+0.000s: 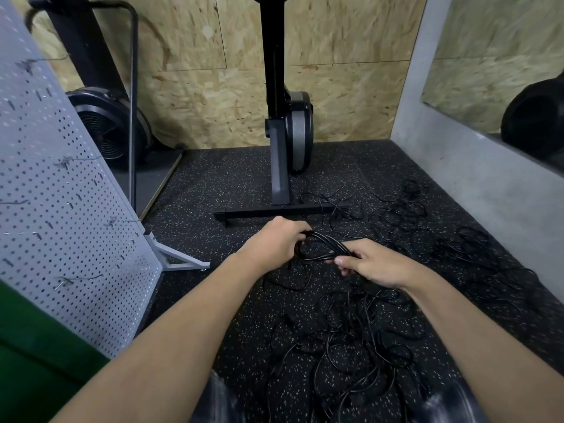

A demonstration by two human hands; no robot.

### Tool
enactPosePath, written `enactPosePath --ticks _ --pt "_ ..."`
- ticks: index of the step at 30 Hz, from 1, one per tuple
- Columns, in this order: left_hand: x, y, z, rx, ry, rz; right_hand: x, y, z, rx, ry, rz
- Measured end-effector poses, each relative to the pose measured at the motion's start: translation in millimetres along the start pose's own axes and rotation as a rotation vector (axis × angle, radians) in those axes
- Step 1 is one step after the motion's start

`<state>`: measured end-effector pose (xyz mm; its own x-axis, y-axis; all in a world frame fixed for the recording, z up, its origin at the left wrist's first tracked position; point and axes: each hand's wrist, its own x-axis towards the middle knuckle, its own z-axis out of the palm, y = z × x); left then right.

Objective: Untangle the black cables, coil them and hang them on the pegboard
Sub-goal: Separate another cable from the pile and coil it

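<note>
Hands left [276,241] and right [369,264] both grip one bundle of black cable [325,244] stretched between them.

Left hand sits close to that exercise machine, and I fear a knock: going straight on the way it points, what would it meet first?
Probably the machine's floor bar, just beyond the left hand gripping the cable bundle; its height is unclear.

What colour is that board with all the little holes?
The pegboard is light grey, dotted with dark holes; seen in the head view.
</note>
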<state>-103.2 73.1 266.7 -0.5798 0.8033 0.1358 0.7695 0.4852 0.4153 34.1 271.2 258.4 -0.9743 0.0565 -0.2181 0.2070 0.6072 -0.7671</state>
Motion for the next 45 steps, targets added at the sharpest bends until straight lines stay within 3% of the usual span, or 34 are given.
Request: enactPosePath --ticks 6,12,22,34,39,43,45 --pt "-7.6 -2.7 -0.5 -0.377 0.136 -0.113 6.4 5.7 6.4 0.009 0.037 -0.034" --pt "-7.2 5.9 -4.6 -0.857 0.149 -0.266 16.1 12.0 19.1 0.078 0.162 -0.087" --pt "-1.1 16.6 -5.8 -1.263 0.119 -0.418 16.7 10.5 21.4 0.166 0.189 -0.1" --pt "4.3 16.5 -13.5 -1.412 0.186 -0.58 19.5 -7.4 32.1 0.148 0.134 -0.118" --pt "1.9 10.1 -11.9 -1.365 0.179 -0.511 17.2 -17.2 37.7 0.022 0.182 -0.088" --pt "-1.8 2.8 -4.7 -1.396 0.065 -0.491 10.9 -24.3 26.4 0.176 0.347 -0.063" --pt "-5.9 -0.7 4.8 -1.207 -0.089 -0.49 9.1 -24.8 20.1 0.304 0.428 -0.052"
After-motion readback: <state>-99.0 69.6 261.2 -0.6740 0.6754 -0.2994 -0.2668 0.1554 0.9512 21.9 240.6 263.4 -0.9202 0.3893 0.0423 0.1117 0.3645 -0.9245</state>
